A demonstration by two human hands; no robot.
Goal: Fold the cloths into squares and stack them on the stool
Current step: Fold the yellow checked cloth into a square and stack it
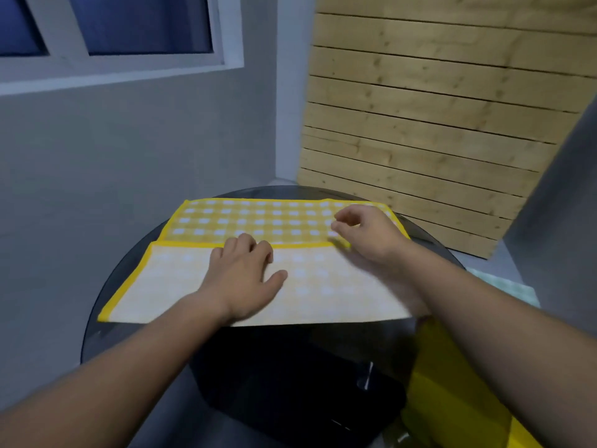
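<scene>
One yellow checked cloth (258, 221) lies half folded on the round glass table (121, 279). The left grip (242, 273) rests flat on its near flap, fingers released. Just right of it the right grip (365, 234) hovers, loosely curled, grasping nothing. That forearm partly hides a pale green cloth (504, 286); a wooden slat panel (436, 124) stands behind.

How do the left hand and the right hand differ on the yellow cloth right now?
The left hand lies flat on the pale folded-over flap of the yellow cloth, fingers spread. The right hand is above the brighter checked part, fingers loosely curled, apparently holding nothing. The left hand is nearer the person and central; the right hand is farther out, toward the cloth's right end. Both are over the same cloth.
</scene>
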